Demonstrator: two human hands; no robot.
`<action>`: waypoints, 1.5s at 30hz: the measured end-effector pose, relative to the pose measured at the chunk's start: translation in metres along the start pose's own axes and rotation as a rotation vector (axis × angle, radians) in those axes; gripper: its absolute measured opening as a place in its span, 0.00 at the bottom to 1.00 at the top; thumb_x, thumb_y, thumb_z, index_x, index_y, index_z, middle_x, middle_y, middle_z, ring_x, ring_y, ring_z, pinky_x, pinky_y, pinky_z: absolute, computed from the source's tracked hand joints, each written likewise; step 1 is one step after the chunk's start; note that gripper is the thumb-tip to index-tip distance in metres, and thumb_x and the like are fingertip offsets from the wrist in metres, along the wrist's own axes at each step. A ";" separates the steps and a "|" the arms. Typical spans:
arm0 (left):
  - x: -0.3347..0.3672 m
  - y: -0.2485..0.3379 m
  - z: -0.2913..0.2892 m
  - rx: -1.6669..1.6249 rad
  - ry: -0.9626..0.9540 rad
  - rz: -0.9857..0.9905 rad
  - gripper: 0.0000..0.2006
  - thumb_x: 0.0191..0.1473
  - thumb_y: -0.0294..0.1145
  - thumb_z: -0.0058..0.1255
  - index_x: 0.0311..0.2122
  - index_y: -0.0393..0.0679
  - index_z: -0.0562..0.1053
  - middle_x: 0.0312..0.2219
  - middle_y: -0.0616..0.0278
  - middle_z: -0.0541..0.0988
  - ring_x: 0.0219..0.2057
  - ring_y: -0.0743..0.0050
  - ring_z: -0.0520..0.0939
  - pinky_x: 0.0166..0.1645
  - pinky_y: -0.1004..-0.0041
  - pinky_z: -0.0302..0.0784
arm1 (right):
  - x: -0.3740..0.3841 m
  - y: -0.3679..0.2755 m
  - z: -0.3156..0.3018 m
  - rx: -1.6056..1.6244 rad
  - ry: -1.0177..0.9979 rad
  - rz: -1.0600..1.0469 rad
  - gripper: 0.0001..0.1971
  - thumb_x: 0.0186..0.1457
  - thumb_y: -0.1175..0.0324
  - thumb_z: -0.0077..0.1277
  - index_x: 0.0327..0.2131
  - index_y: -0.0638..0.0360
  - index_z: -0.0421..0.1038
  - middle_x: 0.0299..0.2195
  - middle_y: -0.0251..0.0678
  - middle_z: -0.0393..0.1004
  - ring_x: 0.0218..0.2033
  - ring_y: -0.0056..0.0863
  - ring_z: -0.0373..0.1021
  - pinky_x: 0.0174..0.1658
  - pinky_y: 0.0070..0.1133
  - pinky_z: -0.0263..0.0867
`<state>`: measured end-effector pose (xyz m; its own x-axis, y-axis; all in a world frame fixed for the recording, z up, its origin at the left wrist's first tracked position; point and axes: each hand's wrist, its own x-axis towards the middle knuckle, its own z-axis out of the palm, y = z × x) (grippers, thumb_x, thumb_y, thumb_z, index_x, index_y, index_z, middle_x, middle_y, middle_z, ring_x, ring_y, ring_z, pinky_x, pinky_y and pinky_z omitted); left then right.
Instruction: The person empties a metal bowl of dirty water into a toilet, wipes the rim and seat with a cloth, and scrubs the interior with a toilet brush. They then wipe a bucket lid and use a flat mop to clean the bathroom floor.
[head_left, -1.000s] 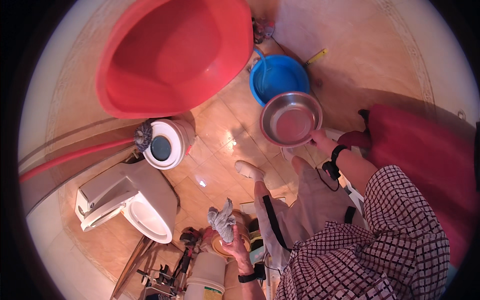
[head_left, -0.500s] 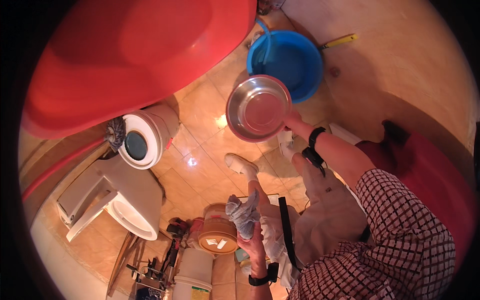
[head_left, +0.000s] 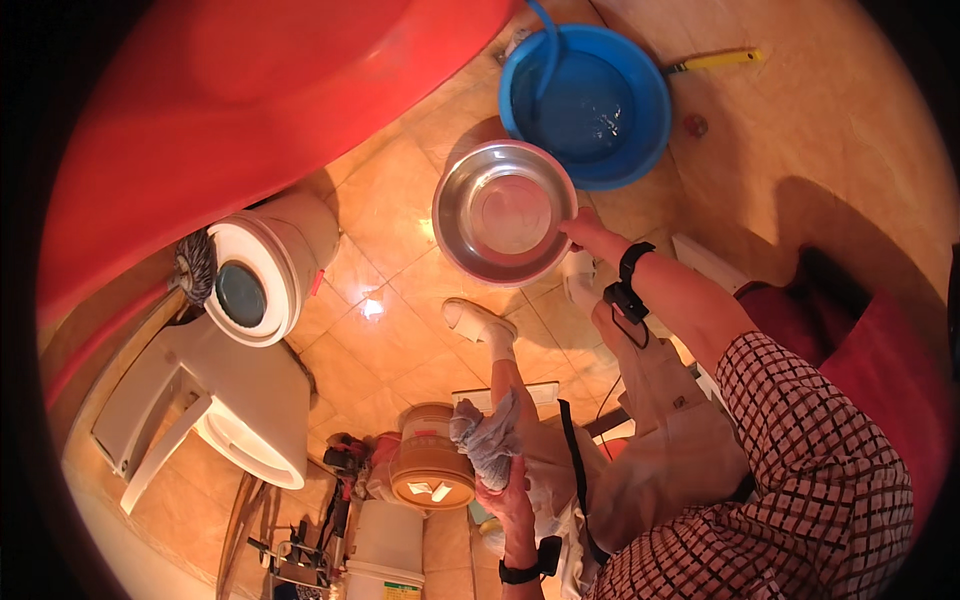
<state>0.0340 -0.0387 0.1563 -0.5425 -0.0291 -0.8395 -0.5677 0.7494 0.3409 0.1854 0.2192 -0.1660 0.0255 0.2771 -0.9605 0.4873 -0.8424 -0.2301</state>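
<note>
A toilet [head_left: 240, 390], its seat raised, stands at left beneath a red tub [head_left: 270, 130], beside a white bucket [head_left: 300, 230]. A brown pail [head_left: 428, 440] sits next to a bunched grey cloth [head_left: 486, 432], held by the left hand [head_left: 510, 500], whose fingers are curled closed around its lower end; its long axis runs up and away from the body, a loose flap to the left. Well ahead of that cloth, toward the floor's middle, a round steel basin [head_left: 507, 213] faces its open side to the camera, having no long axis. It lies directly left of the fingers of the right hand [head_left: 590, 232], which are pinched on its right rim with no visible gap. That hand is the nearer to a blue tub [head_left: 640, 105], just beyond the basin; whether their rims touch cannot be told. A yellow-handled tool [head_left: 722, 60] lies at far right.
</note>
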 end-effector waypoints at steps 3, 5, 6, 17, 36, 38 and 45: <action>0.010 -0.002 0.005 0.004 -0.040 -0.002 0.09 0.44 0.24 0.57 0.31 0.39 0.69 0.18 0.65 0.74 0.16 0.84 0.71 0.17 0.83 0.63 | 0.028 0.012 -0.012 0.037 -0.126 -0.046 0.09 0.45 0.71 0.51 0.26 0.70 0.67 0.19 0.39 0.67 0.16 0.28 0.65 0.14 0.22 0.59; 0.014 0.000 0.010 -0.003 -0.062 -0.002 0.08 0.44 0.23 0.56 0.31 0.39 0.69 0.18 0.65 0.74 0.16 0.84 0.70 0.17 0.83 0.63 | 0.045 0.020 -0.007 0.079 -0.109 -0.043 0.10 0.45 0.71 0.51 0.26 0.71 0.67 0.19 0.38 0.67 0.15 0.28 0.64 0.15 0.23 0.60; 0.014 0.000 0.012 0.039 -0.047 0.035 0.06 0.45 0.23 0.54 0.29 0.39 0.69 0.17 0.65 0.73 0.14 0.83 0.69 0.17 0.82 0.62 | 0.052 0.022 0.005 0.081 -0.075 -0.033 0.09 0.45 0.72 0.51 0.25 0.70 0.66 0.18 0.38 0.65 0.15 0.27 0.62 0.15 0.24 0.59; 0.029 -0.034 -0.007 0.185 -0.012 0.153 0.09 0.45 0.22 0.54 0.32 0.37 0.67 0.19 0.60 0.74 0.15 0.79 0.71 0.18 0.80 0.65 | 0.095 0.005 0.061 0.144 0.008 0.055 0.06 0.47 0.70 0.52 0.27 0.62 0.68 0.22 0.36 0.68 0.18 0.25 0.63 0.16 0.22 0.60; 0.056 -0.071 -0.011 0.138 0.005 0.240 0.09 0.43 0.23 0.55 0.31 0.37 0.68 0.17 0.60 0.74 0.15 0.78 0.72 0.19 0.80 0.67 | 0.134 0.108 -0.032 0.224 0.195 0.132 0.06 0.44 0.75 0.52 0.25 0.67 0.66 0.18 0.36 0.64 0.15 0.26 0.60 0.14 0.26 0.54; 0.061 -0.072 -0.013 0.175 -0.031 0.303 0.09 0.43 0.23 0.55 0.31 0.37 0.68 0.17 0.60 0.74 0.14 0.78 0.72 0.19 0.80 0.67 | 0.141 0.115 -0.040 0.130 0.194 0.096 0.04 0.43 0.78 0.49 0.24 0.67 0.66 0.17 0.36 0.63 0.14 0.26 0.60 0.13 0.26 0.52; 0.063 -0.019 -0.056 0.091 -0.037 0.122 0.09 0.45 0.22 0.54 0.32 0.37 0.68 0.18 0.60 0.74 0.15 0.78 0.71 0.19 0.79 0.65 | 0.104 0.117 0.034 0.383 0.144 -0.009 0.03 0.45 0.75 0.49 0.25 0.63 0.66 0.22 0.34 0.66 0.22 0.26 0.65 0.21 0.21 0.60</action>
<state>-0.0239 -0.0923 0.1206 -0.5801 0.0891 -0.8097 -0.4394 0.8028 0.4031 0.2150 0.1342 -0.2985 0.1580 0.3242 -0.9327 0.1283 -0.9433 -0.3061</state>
